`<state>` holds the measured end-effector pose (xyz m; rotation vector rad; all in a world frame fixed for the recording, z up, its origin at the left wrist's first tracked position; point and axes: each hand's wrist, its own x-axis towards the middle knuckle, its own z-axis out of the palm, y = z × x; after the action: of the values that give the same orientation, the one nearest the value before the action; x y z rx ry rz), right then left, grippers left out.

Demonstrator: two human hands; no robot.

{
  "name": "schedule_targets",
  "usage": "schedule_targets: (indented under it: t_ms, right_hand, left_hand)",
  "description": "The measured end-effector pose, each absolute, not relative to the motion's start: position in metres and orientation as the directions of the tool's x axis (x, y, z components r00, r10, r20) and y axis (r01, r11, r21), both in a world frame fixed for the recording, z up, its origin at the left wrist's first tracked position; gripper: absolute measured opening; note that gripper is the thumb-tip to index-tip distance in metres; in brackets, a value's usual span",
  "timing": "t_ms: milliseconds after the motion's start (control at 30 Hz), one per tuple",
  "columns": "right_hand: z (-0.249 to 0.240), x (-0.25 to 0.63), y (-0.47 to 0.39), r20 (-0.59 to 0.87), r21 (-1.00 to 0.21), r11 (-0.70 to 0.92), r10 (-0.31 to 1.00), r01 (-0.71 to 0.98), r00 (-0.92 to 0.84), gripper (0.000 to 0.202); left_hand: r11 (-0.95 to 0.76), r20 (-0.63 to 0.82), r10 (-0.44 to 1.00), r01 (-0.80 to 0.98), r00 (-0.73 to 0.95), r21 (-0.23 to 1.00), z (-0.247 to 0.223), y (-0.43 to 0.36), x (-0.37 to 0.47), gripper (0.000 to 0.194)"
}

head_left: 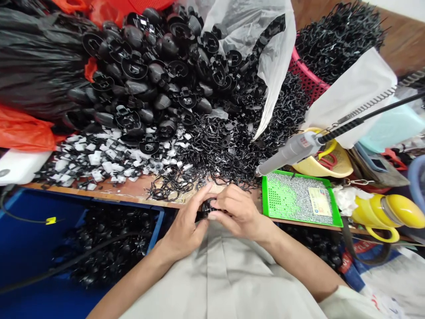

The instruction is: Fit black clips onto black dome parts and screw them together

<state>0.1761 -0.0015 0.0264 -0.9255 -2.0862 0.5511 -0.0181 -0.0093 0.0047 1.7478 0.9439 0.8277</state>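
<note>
In the head view, the left hand is cupping one side of a small black plastic part, its fingers running fairly straight past it and its thumb bending in from the near side. The right hand is pinching the part from the other side, fingers curling over and the thumb pressing close beneath them. Between them they are hiding most of the part, so its full shape is not showing. It is sitting in the grip by the middle of the tabletop's front edge, just ahead of the shirt; whether either hand is resting on that edge, I cannot tell.

Loose bent black pieces are lying right up to the front edge beyond the fingers, and white-and-black clips are heaping toward its left end. A grey electric screwdriver is hanging with its tip near the far-left corner of a green tray of tiny metal pieces.

A slipping pinch could be sending the part over the front edge, since it seems small and smooth. The right forearm could be nudging the tray's near-left corner and scattering the metal pieces.
</note>
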Motion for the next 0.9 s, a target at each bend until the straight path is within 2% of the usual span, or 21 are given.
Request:
schedule_targets:
  t_ms: [100, 200, 300, 367, 467, 533, 600, 667, 733, 800, 833, 867, 900]
  right_hand:
    - [0.024, 0.172, -0.001, 0.507, -0.614, 0.663, 0.747, 0.428, -0.430, 0.007]
    - [0.020, 0.172, 0.000, 0.497, -0.658, 0.627, 0.777, 0.416, -0.386, 0.008]
    - [0.019, 0.177, 0.004, 0.446, -0.689, 0.573, 0.818, 0.444, -0.363, 0.017]
    - [0.022, 0.183, 0.007, 0.410, -0.638, 0.591, 0.804, 0.495, -0.431, 0.021]
    - [0.034, 0.191, 0.010, 0.278, -0.487, 0.685, 0.710, 0.542, -0.648, 0.015]
    - [0.044, 0.195, 0.008, 0.160, -0.394, 0.736, 0.645, 0.550, -0.748, 0.013]
    - [0.052, 0.196, 0.004, 0.074, -0.334, 0.767, 0.602, 0.549, -0.795, 0.013]
    - [0.054, 0.195, -0.001, 0.023, -0.330, 0.762, 0.597, 0.558, -0.802, 0.012]
    - [0.050, 0.189, -0.004, 0.012, -0.426, 0.651, 0.698, 0.628, -0.716, 0.009]
    - [0.039, 0.178, -0.006, -0.037, -0.675, 0.348, 0.865, 0.650, -0.501, 0.008]
    - [0.034, 0.172, -0.006, -0.118, -0.818, 0.124, 0.919, 0.562, -0.376, 0.011]
    - [0.028, 0.167, -0.005, -0.240, -0.916, -0.117, 0.927, 0.384, -0.290, 0.015]
    - [0.025, 0.162, -0.004, -0.362, -0.930, -0.328, 0.894, 0.165, -0.263, 0.017]
  left_hand:
    - [-0.331, 0.160, 0.860, 0.290, 0.485, 0.898, 0.009, -0.009, -0.020, 0.071]
    - [-0.285, 0.117, 0.881, 0.318, 0.459, 0.904, 0.011, -0.008, -0.016, 0.064]
    - [-0.026, -0.075, 0.917, 0.246, 0.392, 0.969, 0.015, -0.005, -0.008, 0.051]
    - [0.210, -0.256, 0.894, 0.160, 0.369, 0.964, 0.018, -0.001, -0.005, 0.042]
    - [0.518, -0.488, 0.741, 0.070, 0.462, 0.853, 0.023, 0.003, -0.006, 0.038]
    - [0.655, -0.564, 0.604, 0.052, 0.563, 0.754, 0.024, 0.005, -0.010, 0.041]
    - [0.711, -0.590, 0.502, 0.087, 0.633, 0.698, 0.024, 0.004, -0.012, 0.043]
    - [0.628, -0.567, 0.519, 0.164, 0.640, 0.760, 0.023, 0.000, -0.011, 0.041]
    - [0.373, -0.456, 0.694, 0.263, 0.557, 0.890, 0.020, -0.006, -0.006, 0.037]
    - [0.020, -0.194, 0.888, 0.386, 0.418, 0.922, 0.016, -0.010, 0.000, 0.037]
    - [-0.132, -0.036, 0.934, 0.440, 0.354, 0.888, 0.013, -0.011, 0.003, 0.038]
    - [-0.245, 0.104, 0.947, 0.475, 0.304, 0.845, 0.010, -0.010, 0.006, 0.038]
    - [-0.318, 0.208, 0.941, 0.484, 0.269, 0.815, 0.007, -0.008, 0.009, 0.038]
